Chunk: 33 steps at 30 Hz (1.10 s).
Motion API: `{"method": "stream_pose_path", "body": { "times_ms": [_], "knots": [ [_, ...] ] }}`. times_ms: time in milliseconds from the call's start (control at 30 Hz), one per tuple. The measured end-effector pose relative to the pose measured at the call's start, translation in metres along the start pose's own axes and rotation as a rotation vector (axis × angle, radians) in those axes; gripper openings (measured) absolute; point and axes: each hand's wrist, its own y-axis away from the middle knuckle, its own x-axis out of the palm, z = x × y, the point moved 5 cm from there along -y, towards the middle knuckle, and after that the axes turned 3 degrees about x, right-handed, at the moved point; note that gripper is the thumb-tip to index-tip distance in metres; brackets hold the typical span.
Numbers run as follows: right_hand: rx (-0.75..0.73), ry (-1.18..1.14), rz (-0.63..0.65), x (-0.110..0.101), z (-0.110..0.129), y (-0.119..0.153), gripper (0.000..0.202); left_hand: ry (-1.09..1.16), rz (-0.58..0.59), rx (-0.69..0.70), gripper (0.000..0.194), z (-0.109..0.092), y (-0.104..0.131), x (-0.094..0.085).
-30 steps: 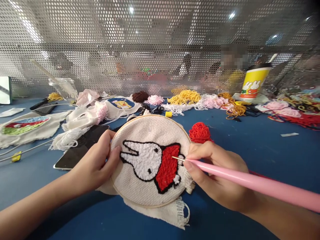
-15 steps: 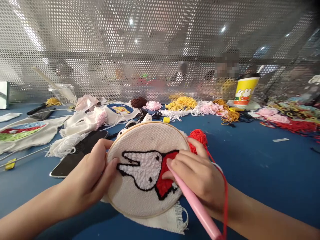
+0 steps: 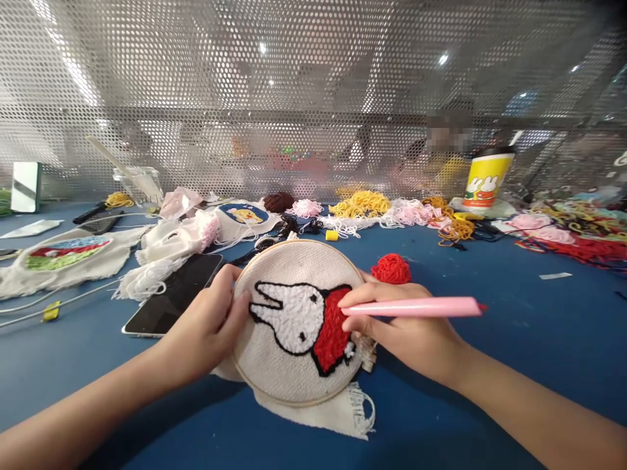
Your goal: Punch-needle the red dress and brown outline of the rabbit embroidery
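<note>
Gripping tilted hooped rabbit embroidery by its left edge with left hand, pressing thumb onto front face and tucking other fingers behind, mostly out of sight. Holding it between both hands. Pinching pink pen snugly between thumb and fingertips of right hand, aiming it leftward at red patch; not making out tip contact under fingertips. Having little room past left hand, with black phone just beyond. Sitting close to red yarn ball, just past right hand. Getting broad open run of blue tabletop right of right hand, out to paper strip and mixed yarn heap. Showing fringed cloth edge below, between hands.
</note>
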Motion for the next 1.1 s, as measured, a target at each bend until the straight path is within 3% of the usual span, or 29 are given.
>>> {"method": "stream_pose_path", "body": {
  "times_ms": [67, 133, 267, 367, 700, 1100],
  "knots": [
    [0.102, -0.010, 0.046, 0.000, -0.003, -0.001, 0.005, -0.002, -0.001, -0.011, 0.015, 0.000, 0.000, 0.000],
    [0.107, 0.028, 0.040, -0.001, -0.002, -0.001, 0.005, -0.003, -0.005, -0.018, 0.015, 0.000, 0.000, 0.000],
    [-0.088, 0.101, -0.073, -0.002, 0.007, 0.002, 0.006, -0.006, -0.009, -0.015, 0.013, 0.001, 0.000, 0.002],
    [-0.148, 0.094, -0.130, -0.003, 0.009, 0.006, 0.007, 0.009, -0.037, -0.023, 0.012, 0.003, 0.000, 0.002],
    [-0.084, -0.144, -0.109, -0.010, 0.004, 0.008, 0.010, 0.038, -0.032, -0.027, 0.013, 0.003, -0.001, 0.003],
    [0.051, -0.229, -0.071, -0.007, -0.009, 0.014, 0.007, 0.088, -0.045, -0.075, 0.010, -0.004, 0.001, 0.001]
  ]
}}
